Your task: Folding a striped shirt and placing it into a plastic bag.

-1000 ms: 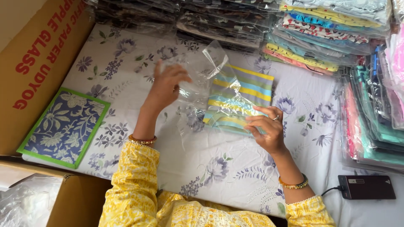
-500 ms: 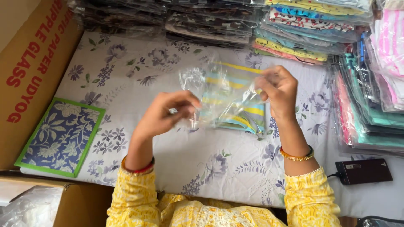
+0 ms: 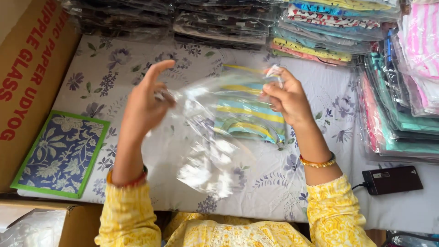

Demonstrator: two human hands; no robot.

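I hold a clear plastic bag (image 3: 208,151) up in front of me with both hands. My left hand (image 3: 144,103) pinches its left top corner, the forefinger sticking up. My right hand (image 3: 286,98) grips the right top corner. The bag hangs loose and crinkled between them. Under it, on the floral sheet (image 3: 114,64), lies a folded cloth with teal and yellow stripes (image 3: 249,116), partly seen through the plastic.
A blue floral cloth with a green border (image 3: 61,155) lies at the left. A brown cardboard box (image 3: 27,77) stands at the far left. Stacks of bagged clothes (image 3: 320,27) line the back and right. A black device with a cable (image 3: 392,179) lies at the right.
Both hands have lifted the clear bag off the striped cloth and pulled it open wider between them; it now hangs lower toward me.
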